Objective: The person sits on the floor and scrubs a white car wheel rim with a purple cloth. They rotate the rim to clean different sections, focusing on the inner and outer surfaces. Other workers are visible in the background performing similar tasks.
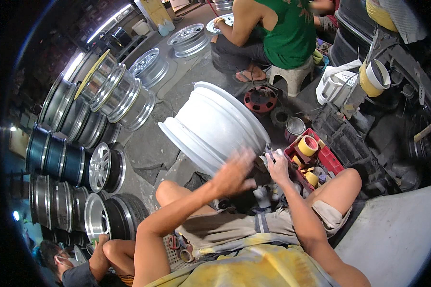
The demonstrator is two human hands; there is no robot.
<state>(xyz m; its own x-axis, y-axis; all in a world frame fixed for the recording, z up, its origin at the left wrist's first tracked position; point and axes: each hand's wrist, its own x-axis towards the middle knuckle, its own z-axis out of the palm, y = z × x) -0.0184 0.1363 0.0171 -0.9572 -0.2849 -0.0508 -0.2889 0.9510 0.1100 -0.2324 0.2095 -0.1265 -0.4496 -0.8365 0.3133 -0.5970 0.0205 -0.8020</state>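
Observation:
A large white-coated wheel rim (208, 119) lies tilted on its side on the floor in front of my knees. My left hand (234, 172) is at the rim's near side, smeared by motion, so its fingers do not read clearly. At the rim's right edge is my right hand (277, 165), its fingers closed in a pinch. Something small and greyish shows at those fingertips, too unclear to name. Just right of this hand stands a red crate (328, 158) holding rolls of yellow tape (308, 145) and other small things.
Stacked wheel rims (122, 95) line the left side. A metal can (295, 127) and a red reel (260, 99) stand beyond the crate. Ahead, a person in a green top (289, 36) sits on a stool (292, 76); another person (76, 268) works at lower left.

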